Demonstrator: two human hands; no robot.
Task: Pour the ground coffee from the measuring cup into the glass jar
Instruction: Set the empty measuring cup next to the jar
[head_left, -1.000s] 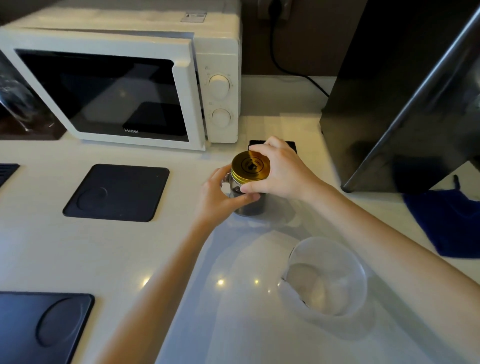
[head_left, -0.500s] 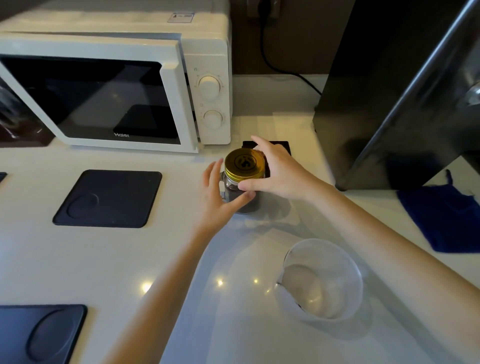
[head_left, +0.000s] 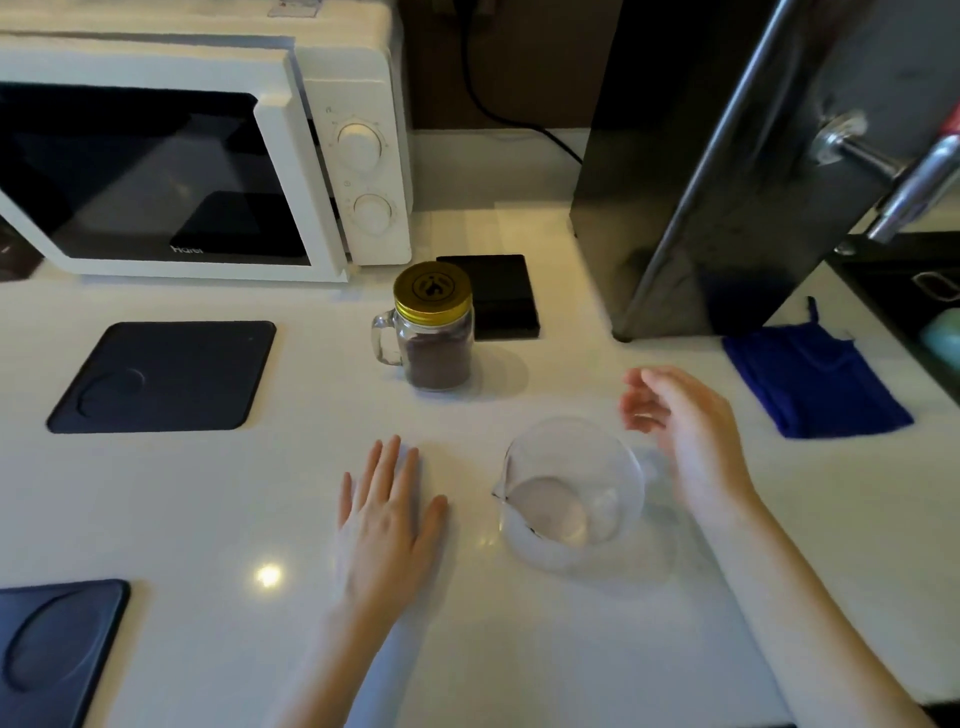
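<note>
A glass jar (head_left: 434, 343) with a side handle stands upright on the white counter, partly filled with dark ground coffee. A gold lid (head_left: 432, 290) sits on top of it. A clear plastic measuring cup (head_left: 571, 488) stands nearer to me, to the right, and looks empty. My left hand (head_left: 387, 519) lies flat on the counter, fingers spread, left of the cup and holding nothing. My right hand (head_left: 680, 421) hovers just right of the cup's rim, fingers loosely curled and apart, holding nothing.
A white microwave (head_left: 208, 156) stands at the back left. A tall dark appliance (head_left: 727, 156) rises at the back right, a blue cloth (head_left: 810, 379) at its foot. A small black block (head_left: 498, 296) sits behind the jar. Dark mats (head_left: 166, 376) lie at left.
Both hands have let go of the jar and its lid and drawn back toward me. The left hand now rests flat on the counter; the right hand is beside the measuring cup.
</note>
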